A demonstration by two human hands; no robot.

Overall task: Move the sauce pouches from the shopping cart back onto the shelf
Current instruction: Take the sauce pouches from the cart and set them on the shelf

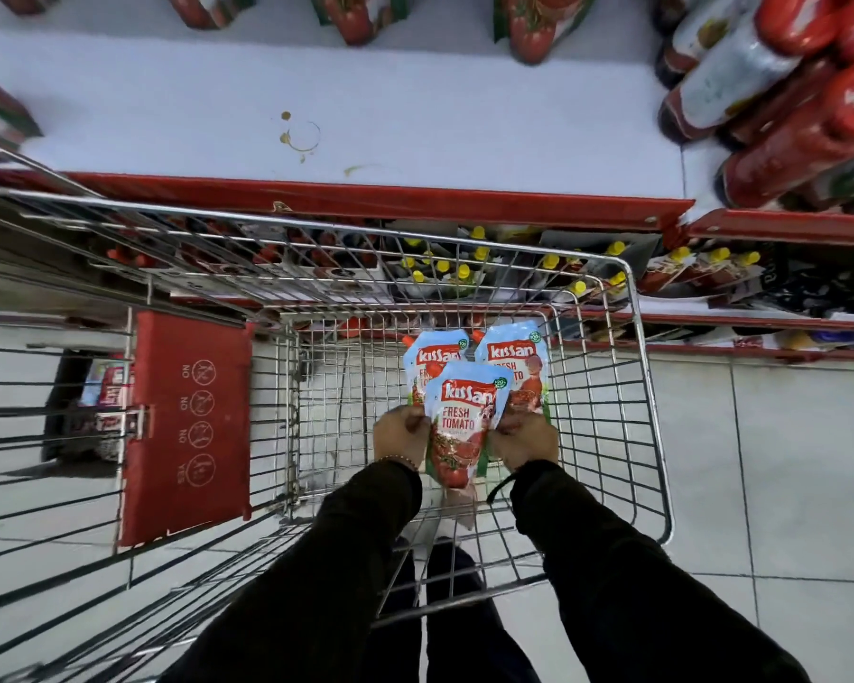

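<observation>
Three light-blue and red tomato sauce pouches lie in the wire shopping cart (pixel 634 367). The nearest pouch (pixel 459 426) overlaps the two behind it. My left hand (pixel 401 436) grips its left edge, and my right hand (pixel 526 438) grips its right edge. The left rear pouch (pixel 427 359) and the right rear pouch (pixel 516 359) rest flat on the cart floor, partly hidden. The white shelf (pixel 341 106) with a red front edge lies beyond the cart, with similar pouches (pixel 531 27) standing at its back.
Red sauce bottles (pixel 780 106) crowd the shelf's right side. A brown stain (pixel 301 135) marks the bare white shelf surface. The cart's red child-seat flap (pixel 188 426) is to the left. Lower shelves hold yellow-capped bottles (pixel 464 273). Tiled floor lies to the right.
</observation>
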